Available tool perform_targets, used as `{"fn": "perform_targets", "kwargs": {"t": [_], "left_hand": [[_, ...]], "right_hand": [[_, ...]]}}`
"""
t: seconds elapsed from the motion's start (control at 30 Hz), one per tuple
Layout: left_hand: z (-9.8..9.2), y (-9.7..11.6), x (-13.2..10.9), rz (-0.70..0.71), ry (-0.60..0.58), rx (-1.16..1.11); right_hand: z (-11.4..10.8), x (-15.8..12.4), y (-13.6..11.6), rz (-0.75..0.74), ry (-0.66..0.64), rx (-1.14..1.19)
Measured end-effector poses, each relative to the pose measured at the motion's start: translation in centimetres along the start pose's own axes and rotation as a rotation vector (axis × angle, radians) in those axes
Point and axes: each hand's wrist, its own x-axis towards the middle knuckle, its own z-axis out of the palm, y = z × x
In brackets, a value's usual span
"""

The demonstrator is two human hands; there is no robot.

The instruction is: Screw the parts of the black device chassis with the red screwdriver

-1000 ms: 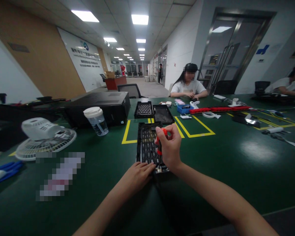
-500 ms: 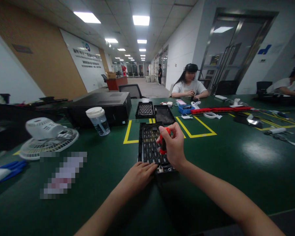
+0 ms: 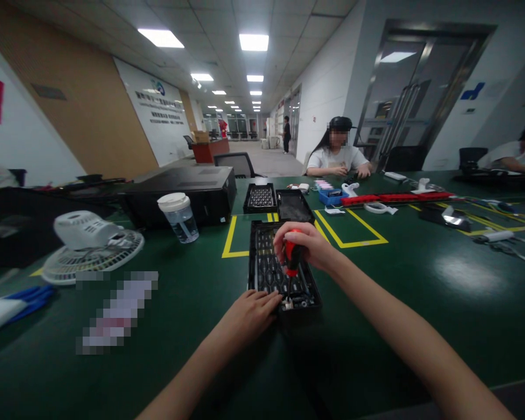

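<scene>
A black tray (image 3: pixel 266 268) with rows of small compartments lies on the green table. My right hand (image 3: pixel 304 242) is wrapped round the top of a red and black screwdriver (image 3: pixel 292 261), which stands nearly upright. Its shaft points down at a small light-coloured part (image 3: pixel 287 304) in the tray's near end; whether the tip touches cannot be made out. My left hand (image 3: pixel 256 309) rests on the tray's near left corner, fingers extended and lying flat, with nothing held.
Behind the tray are another black tray (image 3: pixel 261 197) and a dark lid (image 3: pixel 294 205). On the left are a cup (image 3: pixel 179 219), a black case (image 3: pixel 188 195) and a white fan (image 3: pixel 91 239). Across the table a person (image 3: pixel 339 149) sits near a blue box (image 3: pixel 331 196).
My right hand has shifted its grip on the screwdriver, turning over so that its back is more on top. My left hand stays on the tray corner. The view has shifted slightly.
</scene>
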Motion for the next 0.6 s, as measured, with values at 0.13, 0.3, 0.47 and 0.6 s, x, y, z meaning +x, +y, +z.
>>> {"fn": "perform_targets", "kwargs": {"t": [0.13,0.3,0.47,0.6], "left_hand": [[0.0,0.0,0.0,0.001,0.001,0.003],[-0.3,0.1,0.0,-0.001,-0.007,-0.008],[-0.2,0.0,0.1,-0.007,-0.011,-0.017],[0.1,-0.1,0.0,-0.009,-0.008,-0.013]], "right_hand": [[-0.7,0.6,0.0,-0.002,-0.131,0.095],[-1.6,1.7,0.7,0.051,-0.286,0.305],[-2.4,2.7,1.8,0.027,-0.455,0.444],[-2.5,3.2,2.7,0.018,-0.509,0.528]]}}
